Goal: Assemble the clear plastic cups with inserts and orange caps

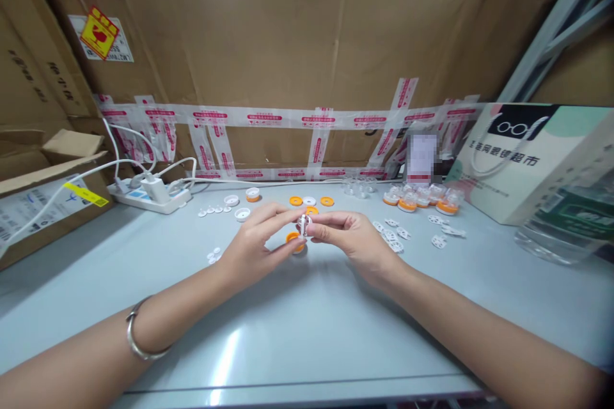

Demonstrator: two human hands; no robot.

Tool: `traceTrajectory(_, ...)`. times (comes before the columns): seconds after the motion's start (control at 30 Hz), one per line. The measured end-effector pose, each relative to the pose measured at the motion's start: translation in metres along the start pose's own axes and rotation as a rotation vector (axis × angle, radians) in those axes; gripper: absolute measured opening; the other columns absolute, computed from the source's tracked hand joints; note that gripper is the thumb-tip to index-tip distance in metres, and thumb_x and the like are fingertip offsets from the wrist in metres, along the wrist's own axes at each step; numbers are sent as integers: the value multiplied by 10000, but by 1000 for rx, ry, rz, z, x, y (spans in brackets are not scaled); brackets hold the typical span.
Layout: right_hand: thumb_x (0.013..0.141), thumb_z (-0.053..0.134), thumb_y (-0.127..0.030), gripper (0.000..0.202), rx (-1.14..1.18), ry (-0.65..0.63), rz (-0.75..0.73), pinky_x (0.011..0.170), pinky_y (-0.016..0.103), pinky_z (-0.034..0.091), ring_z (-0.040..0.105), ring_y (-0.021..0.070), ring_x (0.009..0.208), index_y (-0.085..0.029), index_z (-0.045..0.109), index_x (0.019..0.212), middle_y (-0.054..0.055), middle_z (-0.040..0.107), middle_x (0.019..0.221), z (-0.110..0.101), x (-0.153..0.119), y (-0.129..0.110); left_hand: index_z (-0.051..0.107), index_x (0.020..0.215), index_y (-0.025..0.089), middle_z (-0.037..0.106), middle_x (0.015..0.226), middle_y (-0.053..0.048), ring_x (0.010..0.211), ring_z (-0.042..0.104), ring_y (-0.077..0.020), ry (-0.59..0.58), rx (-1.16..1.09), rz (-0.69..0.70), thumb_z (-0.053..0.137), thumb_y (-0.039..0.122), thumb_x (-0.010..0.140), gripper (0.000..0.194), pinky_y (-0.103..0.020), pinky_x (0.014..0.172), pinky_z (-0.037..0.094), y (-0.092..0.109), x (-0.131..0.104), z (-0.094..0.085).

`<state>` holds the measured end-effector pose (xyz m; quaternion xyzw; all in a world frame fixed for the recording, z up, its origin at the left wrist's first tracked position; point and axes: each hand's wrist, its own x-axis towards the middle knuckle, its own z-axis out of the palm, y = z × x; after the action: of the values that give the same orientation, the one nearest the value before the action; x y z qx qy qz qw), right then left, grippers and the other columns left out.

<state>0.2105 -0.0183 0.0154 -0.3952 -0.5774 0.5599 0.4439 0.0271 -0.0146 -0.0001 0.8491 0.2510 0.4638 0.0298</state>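
Between the fingertips of both hands, near the middle of the head view, is a small white and clear part [304, 225]. My left hand [259, 239] pinches it from the left, thumb below and fingers above. From the right, my right hand [352, 236] grips the same part between thumb and forefinger. An orange ring-shaped piece [294, 243] lies on the table just under the held part, partly covered by the left fingers. Behind the fingertips sits another orange piece [311, 211]. Further back are an orange ring [327, 201] and a white ring [309, 201].
White flat pieces [395, 246] lie right of the hands, with orange-based clear assemblies [407, 204] behind. Small white discs [214, 210] lie at the left. A power strip [153, 198], an open carton [52, 198], a white bag [508, 185] and a plastic bottle [559, 223] stand around.
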Motion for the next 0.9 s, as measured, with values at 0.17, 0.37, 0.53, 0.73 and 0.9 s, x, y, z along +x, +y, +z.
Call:
traceTrajectory(0.17, 601, 767, -324, 226, -12, 27, -7, 846, 362, 435, 621, 181, 824, -227, 735, 802, 32, 713, 801, 1, -1, 0, 513, 1217, 217, 611, 930, -60, 843, 556, -172, -10, 92, 55, 590, 155, 810, 419, -330, 747, 446, -2, -1, 0)
traceTrajectory(0.37, 613, 759, -323, 226, -9, 19, -25, 834, 336, 447, 629, 172, 815, -224, 738, 815, 34, 724, 816, 2, -2, 0, 482, 1236, 237, 617, 935, -58, 854, 563, -181, -12, 186, 134, 588, 148, 812, 446, -345, 742, 435, -3, -2, 0)
traceTrajectory(0.53, 631, 748, -327, 229, -36, -14, -17, 797, 320, 450, 626, 154, 760, -217, 737, 831, 32, 722, 782, 0, -1, 2, 476, 1236, 224, 616, 925, -62, 862, 562, -187, -23, 265, 156, 578, 168, 826, 427, -353, 744, 433, -3, -3, 0)
traceTrajectory(0.73, 643, 740, -332, 219, -49, -47, -21, 762, 305, 455, 625, 142, 716, -227, 738, 835, 20, 720, 746, -3, 1, 3, 471, 1233, 217, 626, 913, -59, 836, 570, -177, -12, 315, 210, 577, 151, 825, 427, -344, 741, 437, -3, -3, 0)
traceTrajectory(0.9, 640, 741, -331, 231, -60, -63, -56, 782, 313, 464, 638, 157, 758, -234, 736, 849, 22, 727, 779, -2, 0, 3, 471, 1233, 227, 629, 925, -60, 846, 576, -176, -4, 304, 209, 582, 165, 824, 428, -332, 734, 439, -3, -3, -1)
